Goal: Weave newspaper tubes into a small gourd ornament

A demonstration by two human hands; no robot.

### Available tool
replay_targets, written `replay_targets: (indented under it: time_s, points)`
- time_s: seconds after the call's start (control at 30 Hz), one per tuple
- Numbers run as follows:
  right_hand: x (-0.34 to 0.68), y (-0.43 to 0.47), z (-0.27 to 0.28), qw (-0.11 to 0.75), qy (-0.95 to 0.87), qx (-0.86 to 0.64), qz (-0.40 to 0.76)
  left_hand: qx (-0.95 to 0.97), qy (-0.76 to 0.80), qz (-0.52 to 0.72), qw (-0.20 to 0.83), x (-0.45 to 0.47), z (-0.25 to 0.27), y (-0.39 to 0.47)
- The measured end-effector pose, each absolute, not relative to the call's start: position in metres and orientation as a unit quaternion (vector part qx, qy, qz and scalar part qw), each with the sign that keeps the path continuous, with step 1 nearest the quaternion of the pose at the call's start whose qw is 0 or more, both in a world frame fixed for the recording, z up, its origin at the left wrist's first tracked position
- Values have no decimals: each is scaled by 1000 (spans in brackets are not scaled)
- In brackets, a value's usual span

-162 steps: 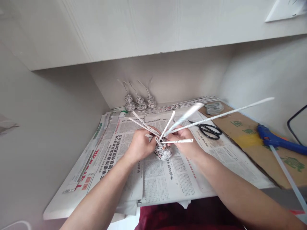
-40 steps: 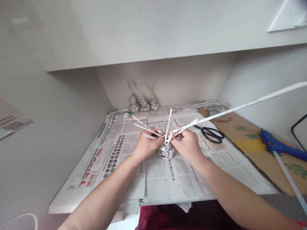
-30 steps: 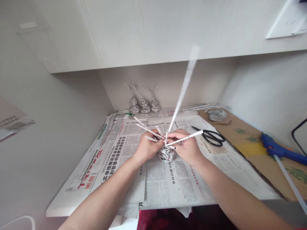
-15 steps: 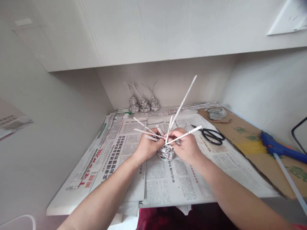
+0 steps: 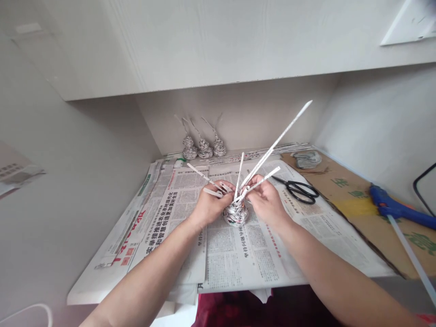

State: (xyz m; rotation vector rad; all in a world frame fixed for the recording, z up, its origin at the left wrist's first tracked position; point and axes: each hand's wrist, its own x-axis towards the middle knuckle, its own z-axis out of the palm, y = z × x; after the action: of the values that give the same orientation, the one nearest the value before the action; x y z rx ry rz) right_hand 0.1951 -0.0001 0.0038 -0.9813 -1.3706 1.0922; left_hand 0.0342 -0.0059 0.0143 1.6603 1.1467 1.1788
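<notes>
A small woven body of rolled newspaper (image 5: pixel 235 214) sits on the newspaper sheets in front of me, several paper sticks fanning up and outward from its top. My left hand (image 5: pixel 214 200) is closed around its upper left side, with short stick ends poking out past the thumb. On the right, my right hand (image 5: pixel 265 197) pinches a paper stick (image 5: pixel 263 178) close to the weave. One long paper stick (image 5: pixel 289 127) slants up to the right from between my hands. Fingers hide part of the neck of the weaving.
Three finished-looking gourd-shaped weavings (image 5: pixel 204 149) stand at the back wall, beside a bundle of paper sticks (image 5: pixel 259 152). Black scissors (image 5: pixel 301 191) lie right of my hands. A blue glue gun (image 5: pixel 391 206) and a crumpled grey cloth-like piece (image 5: pixel 307 160) rest on cardboard (image 5: pixel 361 204).
The long stick has swung to the right and leans lower. My right hand has shifted slightly right, uncovering more of the weave, while my left hand stays at its side.
</notes>
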Motion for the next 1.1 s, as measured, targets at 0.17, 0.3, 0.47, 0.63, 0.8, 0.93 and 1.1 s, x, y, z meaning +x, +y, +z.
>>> replay_targets:
  time_s: [0.17,0.3,0.47,0.63,0.8,0.93,1.1]
  points:
    - [199,6,-1,530,-568,-393,492,676,429,454,391,31,14,-6]
    - [201,8,-2,520,-598,-388,470,701,417,466,344,31,16,-8]
    - [201,8,-3,540,-595,-378,459,729,417,460,287,32,19,-9]
    - [203,8,0,523,-621,-395,430,764,387,452,249,30,19,-10]
    - [204,11,0,506,-587,-369,513,785,359,440,246,26,20,-9]
    - [203,9,5,502,-550,-370,555,802,345,417,253,25,24,-10]
    - [206,7,15,477,-510,-346,627,810,340,401,260,26,26,-12]
